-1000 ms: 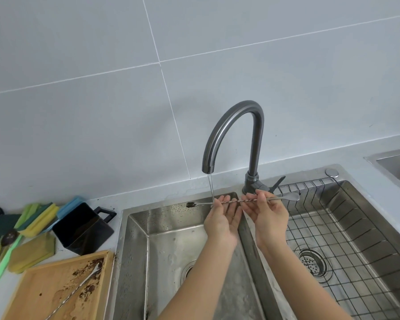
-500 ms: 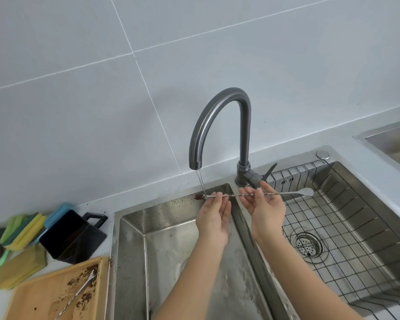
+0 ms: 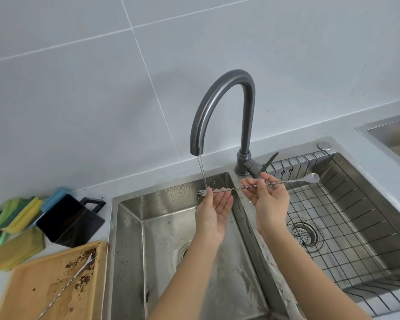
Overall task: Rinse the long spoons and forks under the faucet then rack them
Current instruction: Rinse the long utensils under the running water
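A long twisted-handle steel utensil (image 3: 293,181) with a spoon bowl at its right end and a dirty fork tip at its left end lies level across both my hands. My left hand (image 3: 214,210) holds the fork end under the thin water stream from the dark grey faucet (image 3: 219,105), over the left sink basin (image 3: 171,239). My right hand (image 3: 269,200) pinches the twisted shaft over the divider. The wire rack (image 3: 346,239) sits in the right basin. A second long dirty utensil (image 3: 67,287) lies on the wooden tray (image 3: 32,294).
A black square cup (image 3: 67,221) lies tipped on the counter left of the sink, with coloured sponges and cloths (image 3: 21,218) beyond it. Brown crumbs litter the tray. A second steel basin edge (image 3: 393,132) shows at far right. The faucet lever (image 3: 269,161) points right.
The utensil has slid to the right, bringing its dirty fork tip under the stream near my left fingertips. The camera has shifted slightly.
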